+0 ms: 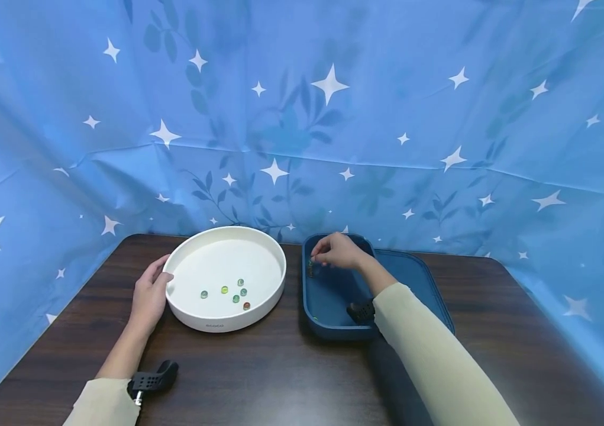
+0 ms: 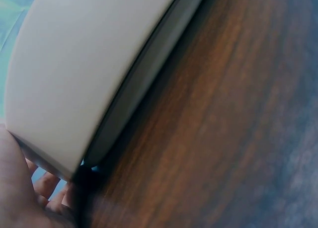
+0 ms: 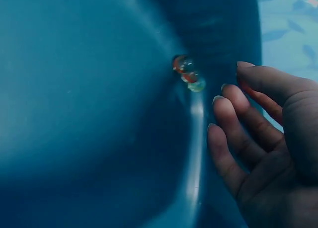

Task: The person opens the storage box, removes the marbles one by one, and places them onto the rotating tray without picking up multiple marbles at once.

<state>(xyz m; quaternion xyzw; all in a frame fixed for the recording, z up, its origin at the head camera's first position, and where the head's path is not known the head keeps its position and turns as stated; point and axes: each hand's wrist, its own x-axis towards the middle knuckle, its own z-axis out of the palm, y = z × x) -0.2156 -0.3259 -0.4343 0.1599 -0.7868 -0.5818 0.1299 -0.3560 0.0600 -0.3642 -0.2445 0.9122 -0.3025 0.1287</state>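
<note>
My left hand [image 1: 149, 294] grips the left wall of a round white tray [image 1: 222, 324], thumb over the rim and fingers around the outside. Several glass marbles [image 1: 235, 299], mostly green with one yellow and one red, lie on the tray's floor. Inside a dark blue rectangular bin [image 1: 328, 296], my right hand [image 1: 339, 251] hovers by the far left corner, its fingers loosely bent. The right wrist view shows a small cluster of marbles [image 3: 189, 74], orange-red and pale green, against the bin's wall. Those fingertips [image 3: 223, 106] are apart from the cluster, with nothing between them.
A blue lid or shallow tray [image 1: 405, 269] lies partly under the bin's right side. All stand on a dark wooden table [image 1: 259, 378]. A blue curtain [image 1: 291, 118] with white stars hangs behind. Each wrist wears a black camera strap [image 1: 152, 378].
</note>
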